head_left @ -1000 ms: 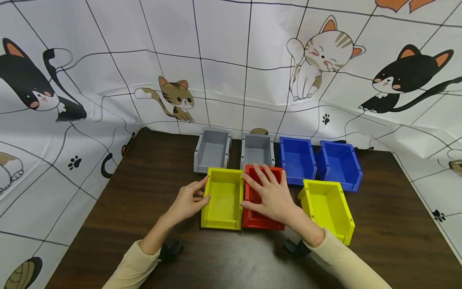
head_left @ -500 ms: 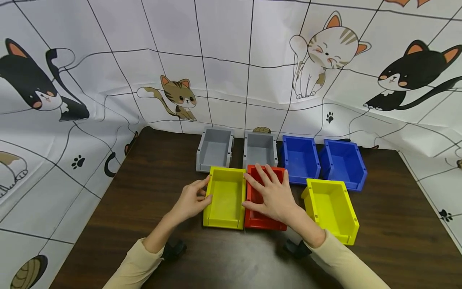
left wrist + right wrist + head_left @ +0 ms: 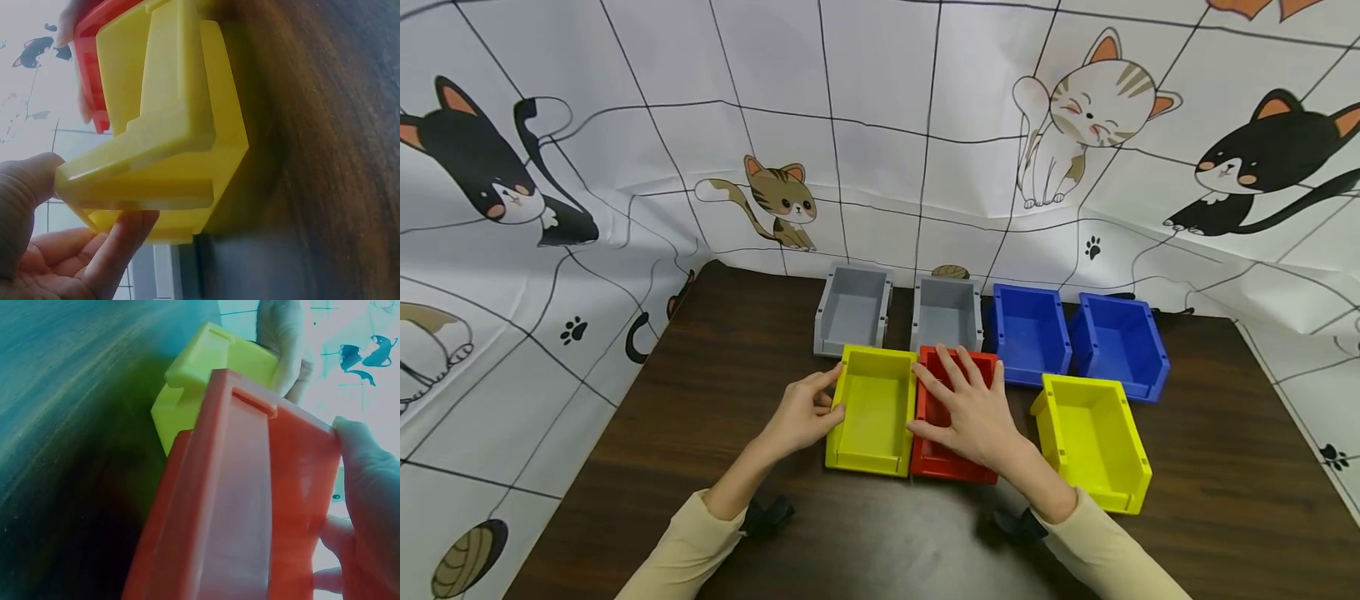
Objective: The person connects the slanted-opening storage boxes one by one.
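In the head view, my left hand [image 3: 801, 414] grips the left wall of a yellow storage bin [image 3: 872, 417]. The left wrist view has its thumb [image 3: 37, 175] on the rim and the fingers against the outer side of that wall. Right beside this bin stands a red storage bin [image 3: 951, 462]. My right hand [image 3: 981, 417] lies over the red bin with its fingers spread and fairly straight, the thumb at the left rim and other fingertips near the back rim. The hand hides much of the red bin's inside.
Behind stand two grey bins [image 3: 853, 312] and two blue bins [image 3: 1033, 337] in a row. Another yellow bin [image 3: 1093, 442] is to the right, beside my right forearm. A white cat-patterned sheet [image 3: 880, 100] rises at the back of the dark wooden table [image 3: 700, 400].
The head view has shifted slightly, so everything sits a little further right in it. Hands and bins keep the same places relative to each other.
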### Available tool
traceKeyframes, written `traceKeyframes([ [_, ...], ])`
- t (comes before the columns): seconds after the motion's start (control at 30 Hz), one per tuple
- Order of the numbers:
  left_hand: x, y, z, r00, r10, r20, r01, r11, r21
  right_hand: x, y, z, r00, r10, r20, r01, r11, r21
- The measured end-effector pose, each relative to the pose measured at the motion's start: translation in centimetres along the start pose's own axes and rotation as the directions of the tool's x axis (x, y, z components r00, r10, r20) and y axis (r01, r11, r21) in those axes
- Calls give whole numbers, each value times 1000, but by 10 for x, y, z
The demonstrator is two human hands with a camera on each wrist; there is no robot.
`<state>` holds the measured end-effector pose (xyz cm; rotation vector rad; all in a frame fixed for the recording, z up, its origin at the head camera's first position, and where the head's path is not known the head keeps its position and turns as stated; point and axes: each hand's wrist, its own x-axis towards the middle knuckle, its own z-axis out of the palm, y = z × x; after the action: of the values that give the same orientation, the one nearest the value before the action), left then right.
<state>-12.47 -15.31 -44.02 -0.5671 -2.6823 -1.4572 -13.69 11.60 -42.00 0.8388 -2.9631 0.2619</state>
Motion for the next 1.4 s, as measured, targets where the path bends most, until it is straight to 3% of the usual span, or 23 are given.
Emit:
traceKeyframes([
  [0.3,0,-1,0,1000,-12,-2,12,999,-47,0,-1,1,1000,12,9,-12,1000,-3],
  [1.4,1,-4,3,999,-18,-42,17,1000,-24,0,1,16,999,25,38,-26,999,26],
])
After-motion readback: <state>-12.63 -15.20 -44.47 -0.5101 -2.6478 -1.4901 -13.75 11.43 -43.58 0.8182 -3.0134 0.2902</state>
